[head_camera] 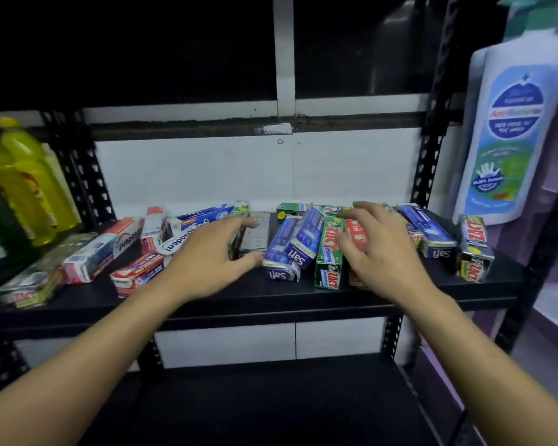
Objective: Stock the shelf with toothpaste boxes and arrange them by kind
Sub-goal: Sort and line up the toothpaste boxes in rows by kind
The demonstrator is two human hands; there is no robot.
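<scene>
Loads of toothpaste boxes [203,217] are dumped on the black shelf [271,296], all mixed up and pointing every which way. On the left there's a bunch of red and white Pepsodent boxes [124,243], some lying on top of each other. In the middle sit two blue Safi boxes [292,249] side by side, leaning on one another, with a green Zact box [327,257] just to their right. Another blue Safi box [429,235] lies further right. A black, red and yellow Zact box [474,249] sits by itself near the right end of the shelf.

The left hand [211,257] is curved in a C round a grey box [255,236] just left of the blue pair, thumb at its near end and fingers over its far part (too blurry for me to say if it's actually got a grip or is only touching). The right hand [379,252] has its fingers spread and slightly bent, laid over a red box [356,231] right beside the green Zact one, not pinching anything.

Off to the far left stand yellow bottles [26,175], and on the right there's a big white bottle [509,133] with a blue label. A lower shelf [271,400] shows below the arms.
</scene>
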